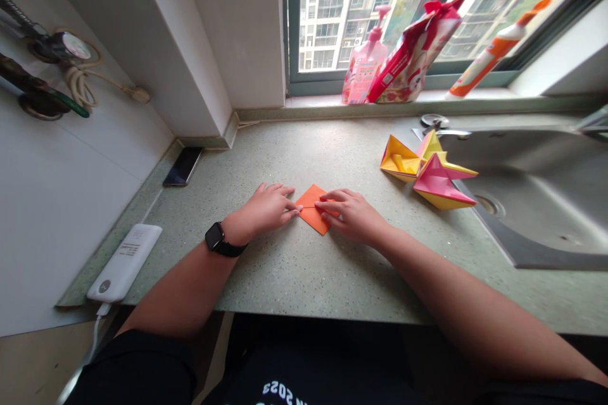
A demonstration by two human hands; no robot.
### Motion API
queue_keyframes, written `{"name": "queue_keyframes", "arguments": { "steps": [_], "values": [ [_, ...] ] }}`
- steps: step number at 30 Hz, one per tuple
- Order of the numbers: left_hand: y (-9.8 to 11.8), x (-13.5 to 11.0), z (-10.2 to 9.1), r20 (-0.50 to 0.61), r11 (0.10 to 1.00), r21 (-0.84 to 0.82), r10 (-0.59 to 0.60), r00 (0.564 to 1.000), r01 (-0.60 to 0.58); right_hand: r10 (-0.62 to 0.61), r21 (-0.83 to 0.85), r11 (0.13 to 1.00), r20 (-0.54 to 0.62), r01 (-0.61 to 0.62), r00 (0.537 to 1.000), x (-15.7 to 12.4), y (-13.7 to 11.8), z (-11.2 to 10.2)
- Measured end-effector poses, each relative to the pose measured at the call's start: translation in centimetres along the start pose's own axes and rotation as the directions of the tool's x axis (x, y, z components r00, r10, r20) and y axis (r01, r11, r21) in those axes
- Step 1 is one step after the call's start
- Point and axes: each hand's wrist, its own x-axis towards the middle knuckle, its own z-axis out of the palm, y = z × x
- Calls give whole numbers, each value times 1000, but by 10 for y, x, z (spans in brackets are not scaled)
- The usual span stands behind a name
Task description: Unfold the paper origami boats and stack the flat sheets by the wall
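Left grip (263,209) and right grip (351,216) pressed flat on an orange paper square (311,209)

Both lie palm-down, fingers together, pinching nothing, with the square between them on the speckled table (266,285) (a smartwatch (216,237) on the left wrist). Yellow-and-pink origami models (427,171) sit at 2 o'clock, beside a steel sink (536,202).

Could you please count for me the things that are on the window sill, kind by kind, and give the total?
Pink plastic pump bottle: 1
Red-and-white printed plastic bag: 1
Orange-and-white plastic squeeze bottle: 1
Total: 3
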Motion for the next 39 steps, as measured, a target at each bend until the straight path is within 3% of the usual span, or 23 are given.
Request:
{"name": "queue_keyframes", "arguments": {
  "steps": [8,12,15,18,21,26,31,35,39],
  "values": [
    [2,-14,-10,2,993,39,-107,994,107,11,2,1000,7,-11,1000,1,-1,-2],
    [2,-10,-15,-159,987,123,-85,984,106,4,12,1000,21,-4,1000,1,-2,-3],
    [3,-1,-8,-259,996,93,13,966,11,8,10,1000,25,-9,1000,2,-2,-4],
    [8,5,6,-180,980,97,189,965,-174,5,2,1000,38,-5,999,2,-3,-6],
    [13,6,18,-74,962,131,248,966,-237,-6,-15,1000,61,7,998,1,-5,-8],
    [18,6,21,-22,969,140,208,978,-203,14,-61,998,89,-9,996,-1,-9,-12],
    [20,3,14,-22,984,125,132,991,-128,149,-110,985,120,-136,981,-4,-12,-19],
    [18,-3,5,-12,991,111,80,997,-79,321,-190,937,134,-293,938,-8,-15,-30],
    [13,-9,-4,23,994,110,-13,1000,11,399,-243,903,170,-354,901,-10,-17,-41]
  ]
}}
